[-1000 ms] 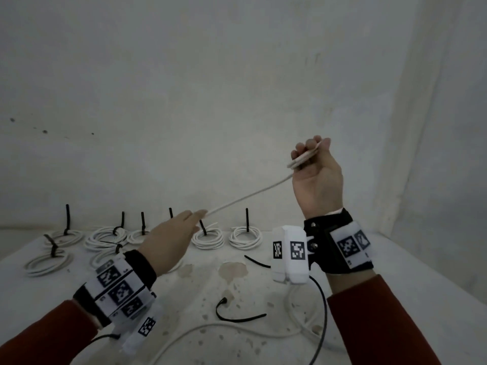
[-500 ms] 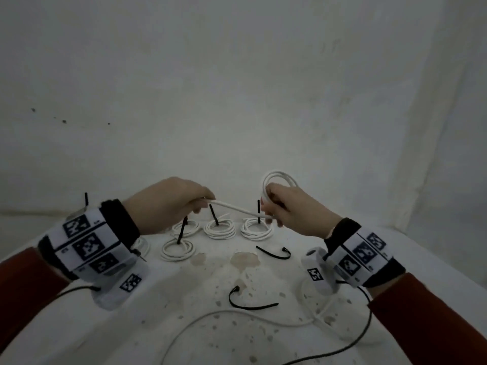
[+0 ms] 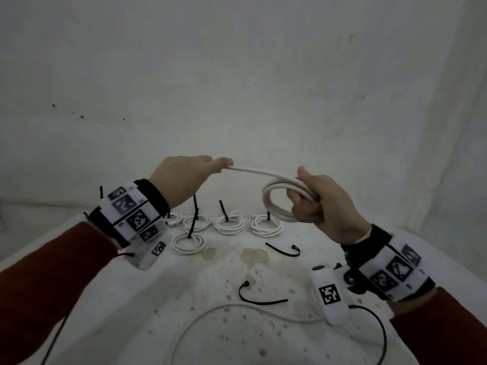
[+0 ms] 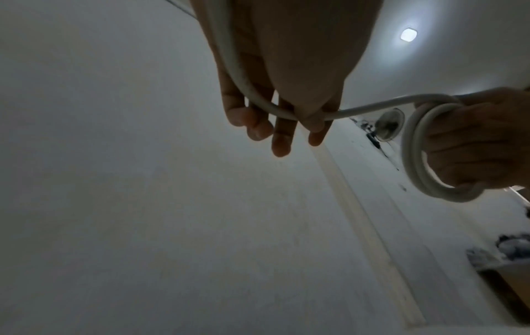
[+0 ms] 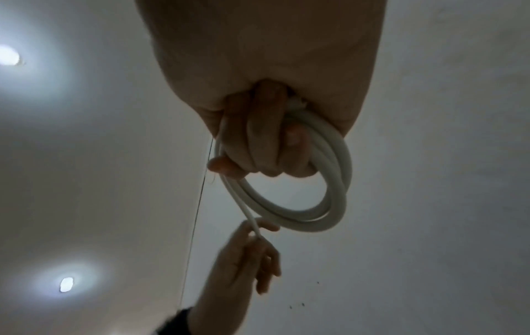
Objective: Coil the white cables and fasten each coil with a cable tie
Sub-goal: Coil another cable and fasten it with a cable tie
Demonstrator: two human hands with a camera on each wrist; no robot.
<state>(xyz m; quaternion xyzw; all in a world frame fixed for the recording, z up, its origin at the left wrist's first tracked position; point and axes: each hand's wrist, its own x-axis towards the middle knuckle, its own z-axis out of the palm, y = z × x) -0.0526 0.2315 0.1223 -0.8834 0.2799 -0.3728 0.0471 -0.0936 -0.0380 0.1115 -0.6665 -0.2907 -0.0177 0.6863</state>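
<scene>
left hand (image 3: 184, 177): thumb and forefinger pinch the free run of the white cable (image 3: 253, 171) | run: lies nearly level, long axis left-right, leading to the coil (image 3: 279, 204) | right hand (image 3: 324, 204): fingers curled round the coil, held above the table (image 3: 263, 338) | next loop likely laid rightward; loose cable tie (image 3: 261, 301) lies below

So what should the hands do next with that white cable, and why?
Probably lay one more loop. The right hand grips a small coil, and a straight stretch of white cable runs from it to the left hand, which pinches it. So the left hand should likely swing that stretch round onto the coil. The loose cable ties seem to come later.
</scene>
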